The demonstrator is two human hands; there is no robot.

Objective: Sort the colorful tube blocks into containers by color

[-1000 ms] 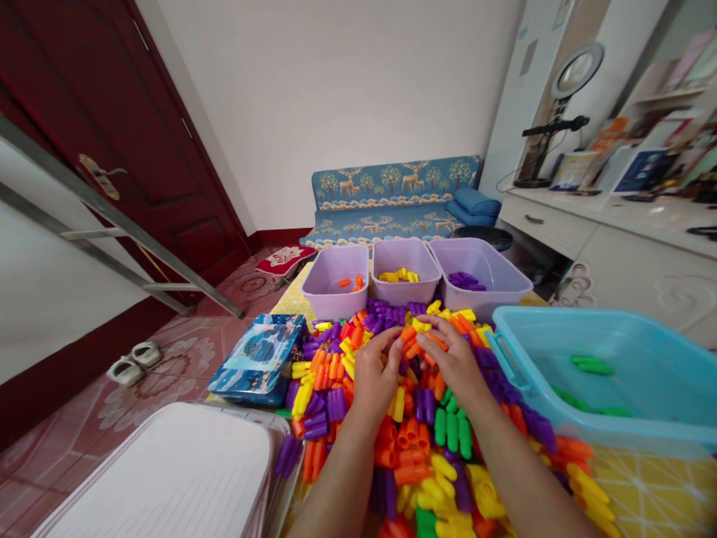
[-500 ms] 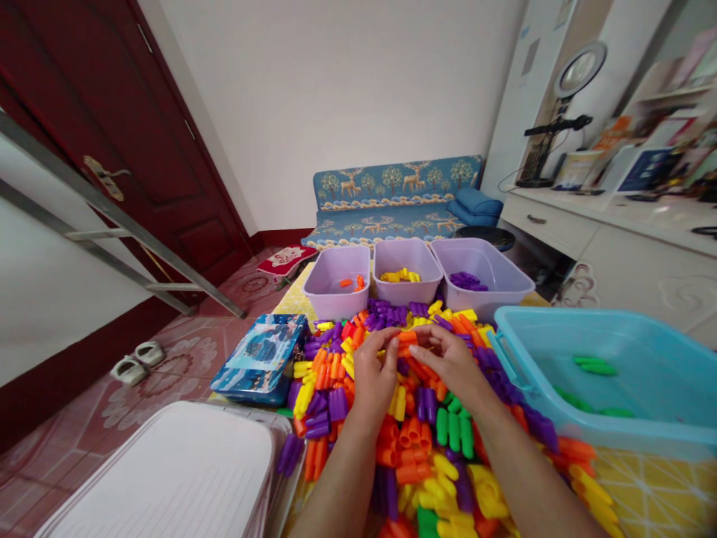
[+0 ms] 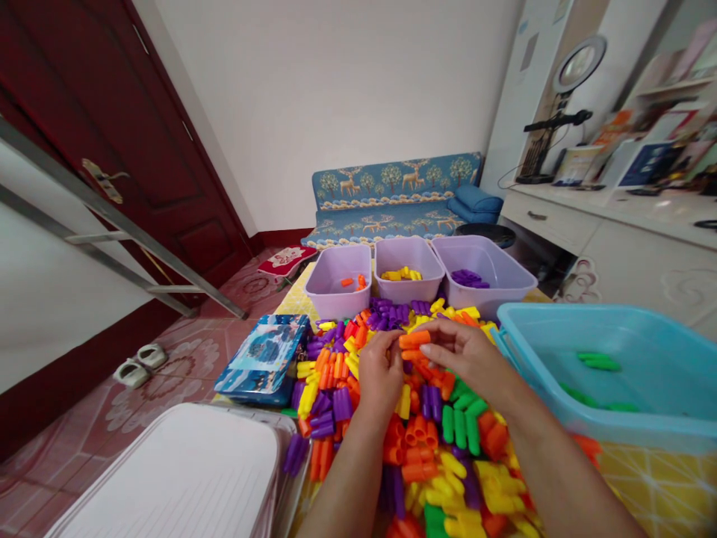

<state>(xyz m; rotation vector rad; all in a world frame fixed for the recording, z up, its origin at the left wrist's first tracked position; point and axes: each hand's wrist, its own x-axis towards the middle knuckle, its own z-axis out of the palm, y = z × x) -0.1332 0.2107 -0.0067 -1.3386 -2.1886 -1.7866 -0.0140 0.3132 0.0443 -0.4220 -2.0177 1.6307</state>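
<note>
Well, leftmost we see a metal ladder (image 3: 104,237) before a dark red door (image 3: 162,127), then pale shoes (image 3: 132,372) on the tiled floor (image 3: 61,448). Next come a white lid (image 3: 184,463) and a blue picture tin (image 3: 264,351), beside the heap of coloured plastic pieces (image 3: 420,454). The left lilac bin (image 3: 339,302) holds a few orange bits (image 3: 361,282). At centre, our left hand (image 3: 379,377) is curled at the left end of an orange piece (image 3: 414,340); whether it grips, we cannot tell. The middle bin (image 3: 411,289) holds yellow bits (image 3: 402,274). Our right hand (image 3: 470,355) pinches that orange piece above the heap. The right bin (image 3: 498,263) holds purple bits (image 3: 469,279) and the turquoise tub (image 3: 661,373) green ones (image 3: 598,362).
</note>
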